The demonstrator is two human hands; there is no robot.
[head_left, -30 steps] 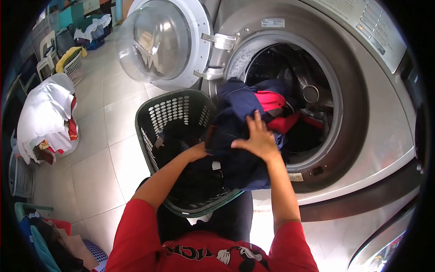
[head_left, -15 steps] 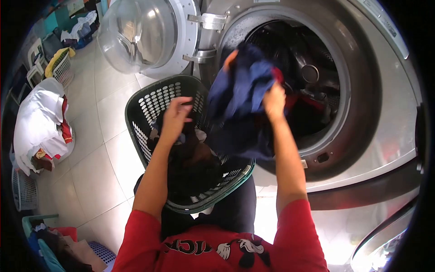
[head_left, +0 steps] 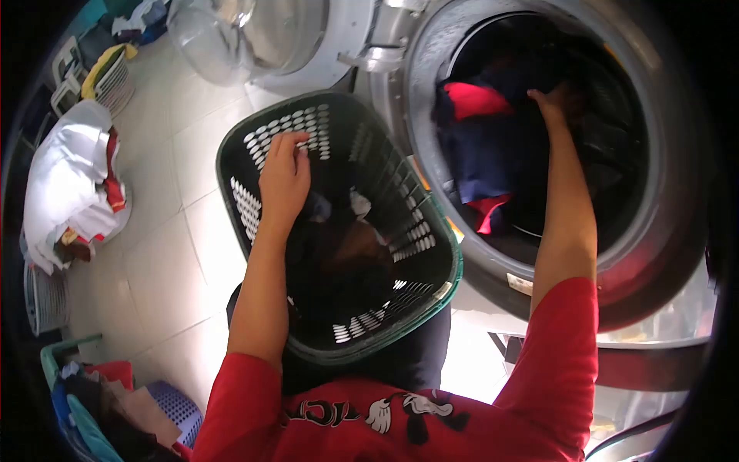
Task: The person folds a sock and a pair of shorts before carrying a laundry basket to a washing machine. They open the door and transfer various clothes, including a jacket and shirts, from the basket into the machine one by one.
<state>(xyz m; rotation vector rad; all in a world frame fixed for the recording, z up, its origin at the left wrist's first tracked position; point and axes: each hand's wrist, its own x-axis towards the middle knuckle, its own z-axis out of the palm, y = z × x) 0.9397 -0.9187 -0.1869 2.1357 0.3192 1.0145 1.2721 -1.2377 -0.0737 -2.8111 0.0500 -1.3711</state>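
Note:
My right hand [head_left: 556,104] reaches inside the washing machine's drum [head_left: 623,177]. Its thumb stretches out to the left and the other fingers are mostly lost in shadow; it looks open against the dark laundry. A navy garment with red patches [head_left: 481,150] hangs over the left side of the drum opening, left of that hand. Above the inside of the green laundry basket [head_left: 350,100], near its perforated back left wall, my left hand [head_left: 285,177] is open with loosely bent fingers and holds nothing. Dark clothes [head_left: 331,269] and a small whitish piece [head_left: 359,203] lie in the basket.
The round glass door [head_left: 254,38] stands swung out to the left behind the basket. On the tiled floor [head_left: 165,246] at left are a white cloth heap [head_left: 65,177], a basket with yellow cloth [head_left: 115,81] and a purple basket [head_left: 177,408] beside piled clothes.
My right hand has moved from the drum's mouth deeper inside, and the navy garment has gone from above the basket into the opening. My left hand stays over the basket.

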